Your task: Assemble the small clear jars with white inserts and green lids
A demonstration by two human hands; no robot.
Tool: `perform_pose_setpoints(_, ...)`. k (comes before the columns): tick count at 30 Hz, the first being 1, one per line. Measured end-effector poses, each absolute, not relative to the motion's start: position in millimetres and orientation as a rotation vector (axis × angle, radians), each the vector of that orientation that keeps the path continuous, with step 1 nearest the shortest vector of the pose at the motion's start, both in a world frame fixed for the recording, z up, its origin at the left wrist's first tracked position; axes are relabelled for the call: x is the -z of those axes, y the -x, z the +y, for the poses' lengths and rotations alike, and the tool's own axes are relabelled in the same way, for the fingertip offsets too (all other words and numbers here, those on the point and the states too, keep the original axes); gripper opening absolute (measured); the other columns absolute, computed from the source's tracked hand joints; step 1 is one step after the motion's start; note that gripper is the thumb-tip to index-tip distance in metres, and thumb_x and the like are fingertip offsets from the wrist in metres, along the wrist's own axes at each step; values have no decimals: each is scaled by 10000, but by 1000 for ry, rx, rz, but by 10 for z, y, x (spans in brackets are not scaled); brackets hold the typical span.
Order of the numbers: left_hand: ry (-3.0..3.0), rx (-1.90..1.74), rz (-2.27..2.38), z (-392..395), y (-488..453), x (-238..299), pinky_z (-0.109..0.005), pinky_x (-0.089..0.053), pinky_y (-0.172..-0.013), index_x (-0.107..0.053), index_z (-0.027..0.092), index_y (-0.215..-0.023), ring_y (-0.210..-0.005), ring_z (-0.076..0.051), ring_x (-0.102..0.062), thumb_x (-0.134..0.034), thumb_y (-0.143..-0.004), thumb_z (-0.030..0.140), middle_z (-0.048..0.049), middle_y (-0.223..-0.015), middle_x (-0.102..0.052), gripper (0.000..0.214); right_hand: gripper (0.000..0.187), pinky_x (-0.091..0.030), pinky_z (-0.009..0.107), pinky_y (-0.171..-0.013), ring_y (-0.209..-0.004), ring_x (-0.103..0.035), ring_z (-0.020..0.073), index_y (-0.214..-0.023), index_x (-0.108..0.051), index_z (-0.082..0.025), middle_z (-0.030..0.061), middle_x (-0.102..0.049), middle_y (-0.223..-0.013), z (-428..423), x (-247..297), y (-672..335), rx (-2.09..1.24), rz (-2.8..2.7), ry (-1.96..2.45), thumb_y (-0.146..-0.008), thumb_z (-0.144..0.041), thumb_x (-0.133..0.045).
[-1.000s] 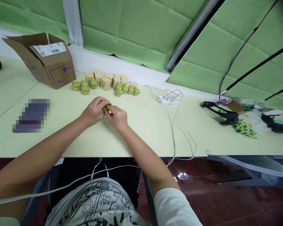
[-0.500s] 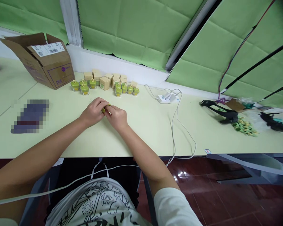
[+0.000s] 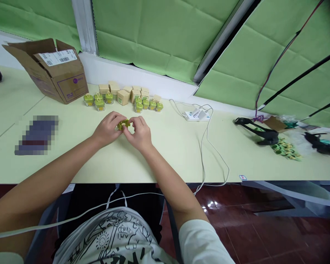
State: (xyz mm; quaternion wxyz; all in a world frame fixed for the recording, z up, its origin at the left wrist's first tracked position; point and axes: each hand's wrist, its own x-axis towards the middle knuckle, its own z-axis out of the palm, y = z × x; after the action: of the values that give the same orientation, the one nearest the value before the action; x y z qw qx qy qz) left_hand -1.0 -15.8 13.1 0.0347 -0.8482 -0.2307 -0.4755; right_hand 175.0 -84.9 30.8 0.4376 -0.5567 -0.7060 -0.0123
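Both my hands meet over the pale green table (image 3: 165,146) near its middle. My left hand (image 3: 107,128) and my right hand (image 3: 139,132) pinch a small yellow-green piece (image 3: 123,124) between their fingertips, held just above the tabletop. Part of the piece is hidden by my fingers. Behind my hands stand several small green containers with loop tops (image 3: 99,103) and several small tan cardboard boxes (image 3: 123,96) in a loose row.
An open brown shipping carton (image 3: 55,71) lies at the back left. A white power strip (image 3: 197,115) with cables trails off the front edge. Black tools (image 3: 260,131) and green patterned pieces (image 3: 286,149) sit at the right. A blurred dark patch (image 3: 37,135) lies at the left.
My hands have lifted slightly and moved a little away from me. The green piece now shows more clearly between my fingertips.
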Motion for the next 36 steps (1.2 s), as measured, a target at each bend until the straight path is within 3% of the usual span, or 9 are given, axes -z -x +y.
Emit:
perform_pose_setpoints(5, 2617, 1472, -737, -146, 26, -125, -401, -623, -877, -693, 224, -1207, -1025, -239, -705, -664, -930, 185, -81, -1124, -694, 281, 470, -611, 291, -733, -943, -718, 167, -1161, -602, -240, 64, -729, -1197, -689, -220, -1786, -638, -1450, 1261, -793, -393, -849)
perform_pose_setpoints(9, 2654, 1457, -757, -160, 38, -146, -403, -623, -903, -705, 230, -1217, -1047, -244, -703, -681, -926, 188, -81, -1139, -699, 294, 508, -647, 359, -929, -1067, -768, 216, -1129, -686, -236, 67, -797, -1152, -616, -179, -1804, -958, -1348, 1108, -741, -475, -911)
perform_pose_setpoints(12, 2657, 1484, -708, -168, 46, -158, -391, -626, -899, -707, 228, -1226, -1054, -241, -705, -680, -932, 177, -83, -1144, -699, 300, 501, -639, 396, -993, -1048, -779, 228, -1078, -731, -225, 60, -819, -1083, -626, -187, -1803, -1003, -1344, 1048, -724, -525, -920)
perform_pose_setpoints(27, 2675, 1481, -644, -175, 42, -172, -386, -622, -907, -694, 230, -1234, -1048, -232, -700, -681, -970, 201, -86, -1135, -703, 266, 522, -632, 381, -937, -940, -777, 210, -1012, -752, -225, 45, -823, -997, -629, -198, -1830, -1048, -1314, 1004, -681, -583, -937)
perform_pose_setpoints(36, 2677, 1472, -579, -202, 20, -173, -376, -618, -873, -688, 234, -1248, -1026, -224, -702, -680, -978, 187, -86, -1131, -700, 275, 348, -615, 333, -840, -832, -735, 168, -953, -715, -218, 17, -781, -912, -612, -149, -1805, -951, -1321, 1059, -760, -474, -851)
